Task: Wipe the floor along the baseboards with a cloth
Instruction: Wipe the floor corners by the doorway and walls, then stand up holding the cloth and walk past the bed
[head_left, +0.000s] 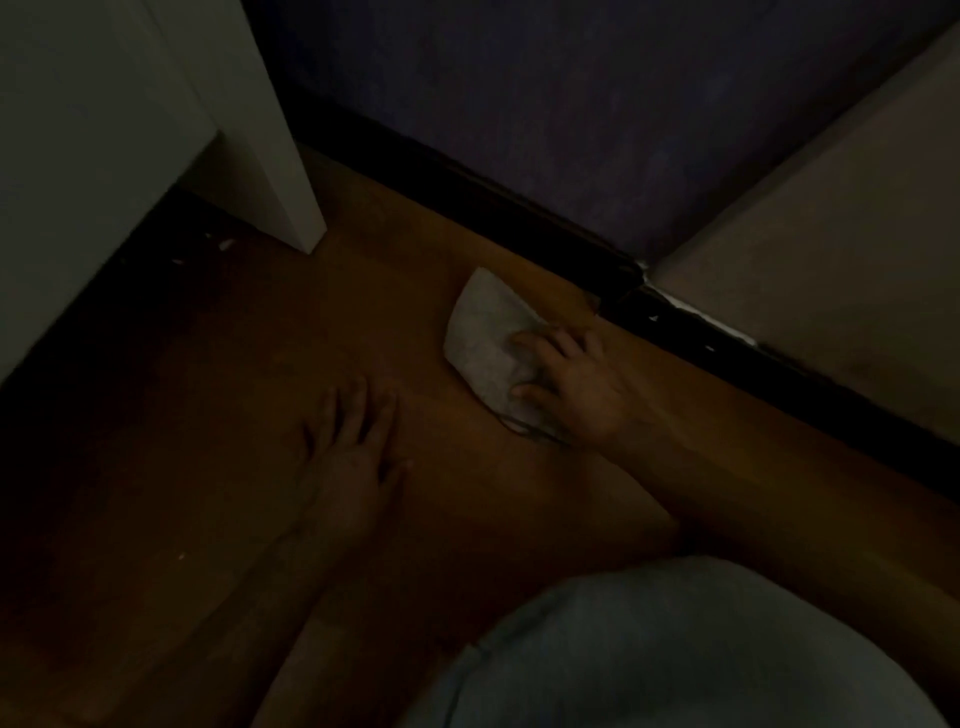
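Dim wooden floor (415, 291); right hand (576, 384) presses cloth (485, 338) near baseboard (519, 202); left hand (353, 457) spread flat.

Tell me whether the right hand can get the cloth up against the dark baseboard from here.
Probably yes: the right hand rests on the cloth, and only bare floor lies between it and the baseboard.
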